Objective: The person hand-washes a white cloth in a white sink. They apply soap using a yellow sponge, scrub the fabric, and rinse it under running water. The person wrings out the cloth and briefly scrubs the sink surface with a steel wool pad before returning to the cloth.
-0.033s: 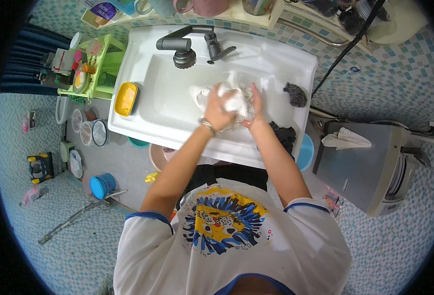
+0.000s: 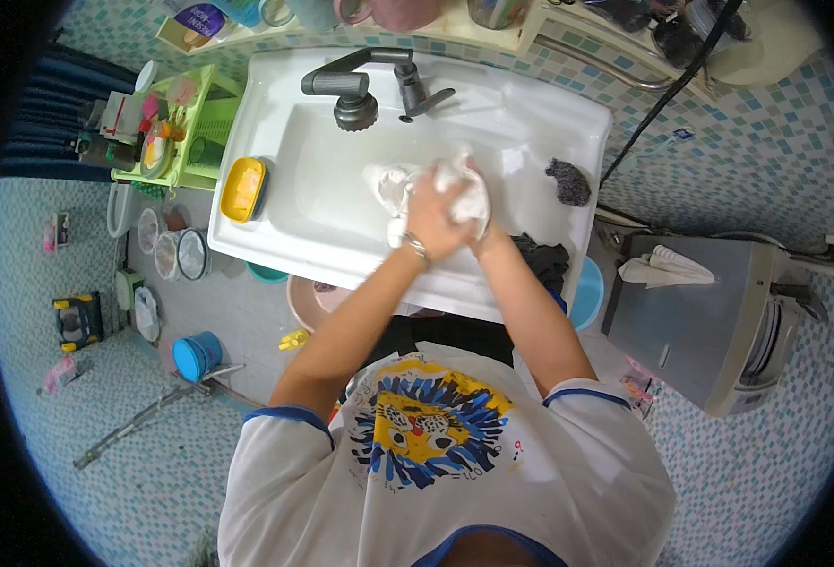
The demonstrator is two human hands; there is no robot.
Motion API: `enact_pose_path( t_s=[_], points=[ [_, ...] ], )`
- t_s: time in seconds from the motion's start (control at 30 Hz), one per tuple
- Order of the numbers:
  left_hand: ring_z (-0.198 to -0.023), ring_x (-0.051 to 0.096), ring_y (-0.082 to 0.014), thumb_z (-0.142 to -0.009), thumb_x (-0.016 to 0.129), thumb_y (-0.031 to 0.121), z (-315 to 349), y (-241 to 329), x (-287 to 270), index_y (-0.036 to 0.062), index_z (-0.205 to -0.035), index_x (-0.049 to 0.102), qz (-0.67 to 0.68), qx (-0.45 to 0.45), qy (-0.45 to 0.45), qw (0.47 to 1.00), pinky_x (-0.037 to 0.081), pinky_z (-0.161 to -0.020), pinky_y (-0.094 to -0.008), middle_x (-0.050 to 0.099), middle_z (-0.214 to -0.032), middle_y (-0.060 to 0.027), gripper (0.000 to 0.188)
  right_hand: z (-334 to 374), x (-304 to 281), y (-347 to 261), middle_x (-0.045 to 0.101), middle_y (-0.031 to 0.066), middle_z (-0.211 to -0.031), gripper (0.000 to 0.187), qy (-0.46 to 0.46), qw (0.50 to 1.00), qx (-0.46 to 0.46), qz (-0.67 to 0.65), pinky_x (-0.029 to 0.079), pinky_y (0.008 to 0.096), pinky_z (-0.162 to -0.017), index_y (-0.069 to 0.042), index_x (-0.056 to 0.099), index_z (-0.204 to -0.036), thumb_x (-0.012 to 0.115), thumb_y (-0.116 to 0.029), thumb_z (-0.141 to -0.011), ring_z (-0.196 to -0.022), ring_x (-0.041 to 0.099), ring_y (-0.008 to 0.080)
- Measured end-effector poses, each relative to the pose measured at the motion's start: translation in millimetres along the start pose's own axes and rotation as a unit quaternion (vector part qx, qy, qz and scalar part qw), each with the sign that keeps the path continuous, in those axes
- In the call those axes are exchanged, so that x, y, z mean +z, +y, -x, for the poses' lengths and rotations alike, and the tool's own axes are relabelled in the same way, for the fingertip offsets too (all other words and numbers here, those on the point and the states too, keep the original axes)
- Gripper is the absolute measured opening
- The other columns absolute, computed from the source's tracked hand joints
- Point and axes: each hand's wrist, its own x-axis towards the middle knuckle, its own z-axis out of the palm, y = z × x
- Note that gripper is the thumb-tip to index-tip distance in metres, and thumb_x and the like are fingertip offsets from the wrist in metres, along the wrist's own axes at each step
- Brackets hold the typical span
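A wet, crumpled white cloth [image 2: 390,194] is bunched between my hands above the front right part of the white sink [image 2: 318,203]. My left hand [image 2: 438,215] lies over the top of it, its fingers curled on the fabric and blurred by motion. Beneath and to the right, my right hand [image 2: 484,238] supports the bundle; its fingers are mostly hidden by the cloth and my left hand. One end of the cloth hangs out to the left of my left hand.
A dark tap [image 2: 341,90] reaches over the basin's back. On the left rim sits a yellow soap dish [image 2: 243,190]. A dark scrubber-like clump [image 2: 568,182] and black fabric [image 2: 541,265] lie on the right side. A grey-topped appliance [image 2: 686,312] stands at the right.
My left hand has slid right across the cloth toward my right hand. The bundle is folded tighter, and my right hand's fingers, visible before, are now mostly covered.
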Motion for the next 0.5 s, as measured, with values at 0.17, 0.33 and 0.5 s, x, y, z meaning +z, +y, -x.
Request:
enact_pose_path(
  t_s=[0.17,0.33,0.5],
  points=[
    [-0.102,0.048,-0.0371,-0.071,0.060,0.030,-45,-21,5,0.0087,-0.095,0.059,0.055,-0.164,0.020,0.985,0.041,-0.085,-0.0407,0.051,-0.106,-0.0219,0.032,-24,-10,28,0.056,0.0102,-0.108,0.055,0.044,0.998,-0.043,0.018,0.047,0.0402,-0.083,-0.010,0.052,-0.108,0.040,-0.058,-0.083,-0.096,0.056,0.0255],
    [-0.096,0.049,-0.0462,-0.066,0.065,0.043,-7,5,5,0.0066,-0.101,0.061,-0.011,0.028,0.063,0.998,0.039,-0.085,-0.0479,0.052,-0.102,-0.0278,0.051,3,13,-7,0.053,0.0100,-0.109,0.055,-0.090,0.996,0.029,-0.007,0.043,0.0445,-0.086,-0.011,0.050,-0.110,0.036,-0.058,-0.084,-0.100,0.052,0.0289],
    [-0.097,0.050,-0.0430,-0.063,0.068,0.046,-9,22,3,0.0097,-0.104,0.061,-0.074,0.030,0.053,0.995,0.039,-0.085,-0.0499,0.054,-0.101,-0.0249,0.055,-12,-17,4,0.051,0.0096,-0.111,0.053,-0.119,0.992,-0.023,0.015,0.041,0.0424,-0.089,-0.011,0.049,-0.110,0.033,-0.055,-0.085,-0.106,0.048,0.0292]
  ],
)
